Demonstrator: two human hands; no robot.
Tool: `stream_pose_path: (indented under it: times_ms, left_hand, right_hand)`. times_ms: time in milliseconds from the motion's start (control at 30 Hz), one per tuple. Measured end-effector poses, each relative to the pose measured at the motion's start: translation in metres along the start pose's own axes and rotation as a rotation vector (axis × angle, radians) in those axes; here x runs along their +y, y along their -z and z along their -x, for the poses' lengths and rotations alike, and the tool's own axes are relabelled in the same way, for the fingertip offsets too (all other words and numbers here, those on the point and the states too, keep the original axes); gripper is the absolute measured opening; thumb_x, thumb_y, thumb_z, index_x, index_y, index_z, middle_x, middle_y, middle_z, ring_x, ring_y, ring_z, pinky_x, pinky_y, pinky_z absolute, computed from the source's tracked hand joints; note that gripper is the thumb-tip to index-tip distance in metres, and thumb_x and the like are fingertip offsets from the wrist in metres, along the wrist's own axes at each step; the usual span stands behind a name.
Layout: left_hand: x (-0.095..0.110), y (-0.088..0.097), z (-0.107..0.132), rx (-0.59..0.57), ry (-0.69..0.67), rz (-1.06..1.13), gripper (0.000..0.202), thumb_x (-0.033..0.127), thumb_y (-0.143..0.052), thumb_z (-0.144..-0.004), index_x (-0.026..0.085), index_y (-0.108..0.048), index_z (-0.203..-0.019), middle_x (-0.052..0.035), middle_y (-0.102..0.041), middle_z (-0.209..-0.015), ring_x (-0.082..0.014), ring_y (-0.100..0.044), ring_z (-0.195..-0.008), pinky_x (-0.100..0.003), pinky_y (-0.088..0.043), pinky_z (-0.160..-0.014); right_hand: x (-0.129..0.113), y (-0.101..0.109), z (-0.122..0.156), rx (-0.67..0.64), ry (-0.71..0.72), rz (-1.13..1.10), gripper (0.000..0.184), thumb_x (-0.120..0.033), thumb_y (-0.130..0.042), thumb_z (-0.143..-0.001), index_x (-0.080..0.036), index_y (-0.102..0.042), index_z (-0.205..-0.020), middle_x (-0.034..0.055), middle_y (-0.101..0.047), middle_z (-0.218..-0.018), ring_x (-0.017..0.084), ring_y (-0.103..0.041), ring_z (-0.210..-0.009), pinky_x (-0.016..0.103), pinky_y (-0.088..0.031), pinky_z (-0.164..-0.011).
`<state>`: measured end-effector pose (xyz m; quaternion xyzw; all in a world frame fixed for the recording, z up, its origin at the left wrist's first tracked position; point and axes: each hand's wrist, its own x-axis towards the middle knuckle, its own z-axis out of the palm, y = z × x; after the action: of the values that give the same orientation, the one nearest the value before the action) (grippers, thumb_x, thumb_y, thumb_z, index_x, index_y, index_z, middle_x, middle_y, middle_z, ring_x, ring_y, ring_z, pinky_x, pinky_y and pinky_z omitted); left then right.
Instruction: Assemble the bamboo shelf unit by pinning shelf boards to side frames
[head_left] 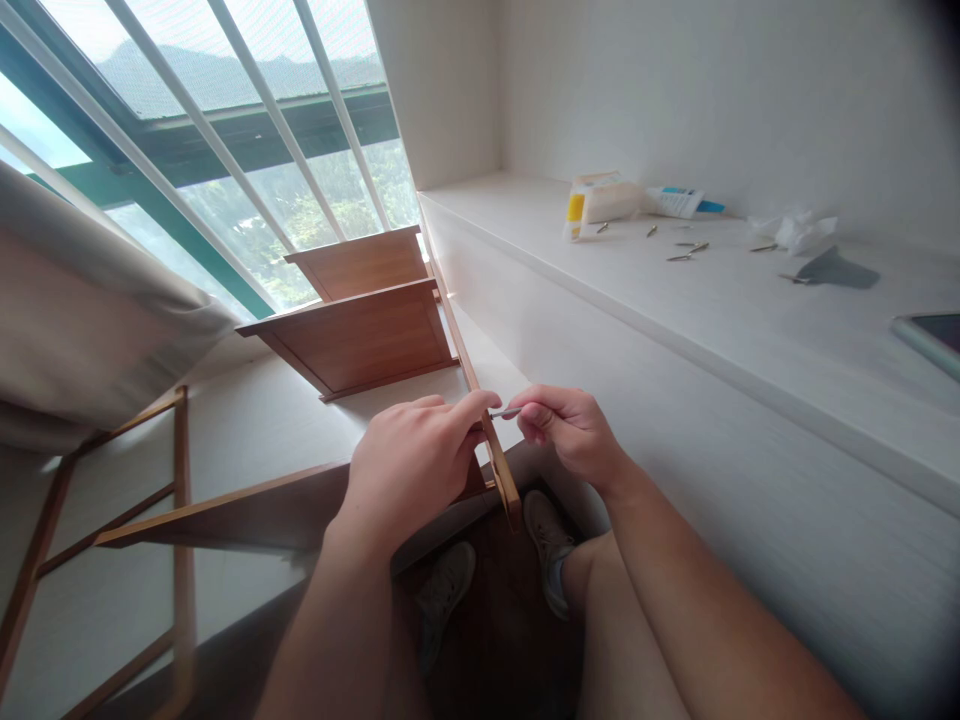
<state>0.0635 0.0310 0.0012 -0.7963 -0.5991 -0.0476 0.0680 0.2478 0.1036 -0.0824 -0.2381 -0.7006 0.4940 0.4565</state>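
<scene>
At the right edge of the wooden rail [504, 485], a little up from its near end, a thin metal piece [508, 412] lay crosswise, its long axis running out sideways from the wood while the rail itself led away toward the window [322, 200]. Nearer to it was the right hand [570, 425], thumb and forefinger pinching its outer end; what kind of piece it was could not be told. Its tip lay left of those fingertips, touching the rail or very nearly so. From the opposite edge, the left hand [420, 455] was curled about the rail, one fingertip reaching over close to the metal tip; how its hidden fingers sat could not be seen. Loose metal pieces [688, 257] lay behind the front edge of the white ledge [720, 310].
</scene>
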Motion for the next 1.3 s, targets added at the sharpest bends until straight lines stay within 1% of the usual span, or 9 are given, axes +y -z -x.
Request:
stream_pose_path:
  times_ms: [167,300,533,667,800,933,1100,1200,1300]
  left_hand:
    - [-0.001,0.000,0.000,-0.002,0.007,-0.010,0.030,0.033,-0.042,-0.095,0.040,-0.052,-0.122,0.0012,-0.068,-0.084,-0.0208,-0.064,-0.076,-0.029,-0.028,-0.059]
    - [-0.001,0.000,0.000,-0.005,0.008,-0.017,0.031,0.033,-0.042,-0.094,0.041,-0.052,-0.122,0.0016,-0.068,-0.084,-0.0212,-0.064,-0.075,-0.029,-0.028,-0.058]
    - [-0.001,-0.001,0.000,-0.002,0.009,-0.021,0.031,0.033,-0.043,-0.094,0.040,-0.052,-0.122,0.0015,-0.067,-0.083,-0.0209,-0.064,-0.076,-0.029,-0.028,-0.058]
    - [-0.001,-0.001,0.000,-0.006,0.005,-0.018,0.030,0.033,-0.042,-0.094,0.040,-0.052,-0.122,0.0013,-0.067,-0.081,-0.0212,-0.063,-0.075,-0.029,-0.027,-0.058]
    - [-0.001,0.000,0.000,-0.007,0.010,-0.015,0.030,0.034,-0.041,-0.094,0.041,-0.052,-0.121,0.0013,-0.067,-0.081,-0.0214,-0.063,-0.074,-0.029,-0.026,-0.057]
    - [-0.001,0.000,-0.001,-0.008,0.012,0.000,0.030,0.034,-0.040,-0.095,0.041,-0.052,-0.121,0.0015,-0.067,-0.081,-0.0211,-0.063,-0.074,-0.029,-0.027,-0.057]
    - [0.000,0.001,-0.001,-0.007,0.017,-0.001,0.030,0.034,-0.040,-0.095,0.041,-0.053,-0.121,0.0009,-0.067,-0.082,-0.0208,-0.064,-0.075,-0.029,-0.027,-0.057]
    - [0.000,0.001,-0.001,-0.006,0.017,-0.003,0.030,0.034,-0.040,-0.095,0.040,-0.053,-0.121,0.0007,-0.068,-0.083,-0.0205,-0.064,-0.075,-0.029,-0.027,-0.057]
    - [0.001,0.001,-0.001,-0.005,0.017,-0.008,0.030,0.033,-0.040,-0.095,0.040,-0.053,-0.121,0.0007,-0.068,-0.083,-0.0207,-0.064,-0.074,-0.029,-0.028,-0.057]
  right_hand:
    - [0.003,0.001,0.000,-0.016,0.005,-0.008,0.024,-0.034,-0.053,-0.094,-0.018,-0.072,-0.097,-0.0014,-0.056,-0.064,0.010,-0.045,-0.055,0.025,-0.037,-0.055]
    - [0.006,0.002,-0.001,-0.029,0.014,-0.015,0.023,-0.033,-0.054,-0.094,-0.018,-0.071,-0.094,-0.0004,-0.057,-0.067,0.010,-0.046,-0.057,0.025,-0.037,-0.054]
    - [0.010,0.001,-0.004,-0.026,0.052,-0.024,0.021,-0.031,-0.055,-0.094,-0.018,-0.071,-0.094,0.0028,-0.061,-0.077,0.013,-0.052,-0.068,0.026,-0.041,-0.061]
    - [0.010,0.002,-0.004,-0.035,0.058,-0.002,0.021,-0.032,-0.055,-0.094,-0.018,-0.071,-0.094,0.0033,-0.062,-0.079,0.013,-0.053,-0.070,0.026,-0.041,-0.062]
    - [0.005,0.002,-0.002,-0.038,0.043,0.026,0.023,-0.033,-0.053,-0.094,-0.018,-0.072,-0.096,0.0010,-0.060,-0.072,0.012,-0.052,-0.066,0.025,-0.041,-0.061]
    - [0.000,0.001,0.000,-0.029,0.027,0.043,0.025,-0.033,-0.053,-0.094,-0.017,-0.072,-0.092,-0.0015,-0.055,-0.063,0.011,-0.049,-0.059,0.025,-0.039,-0.059]
    - [0.000,-0.001,0.001,-0.007,-0.060,-0.075,0.030,-0.039,-0.054,-0.093,-0.016,-0.070,-0.084,-0.0029,-0.049,-0.056,0.010,-0.045,-0.052,0.024,-0.035,-0.052]
    - [-0.001,-0.003,0.001,-0.002,-0.137,-0.168,0.033,-0.042,-0.054,-0.093,-0.015,-0.069,-0.082,-0.0042,-0.046,-0.050,0.009,-0.041,-0.046,0.024,-0.030,-0.047]
    - [-0.003,-0.004,0.001,0.001,-0.187,-0.202,0.036,-0.044,-0.053,-0.092,-0.013,-0.069,-0.082,-0.0051,-0.044,-0.045,0.008,-0.037,-0.041,0.023,-0.027,-0.044]
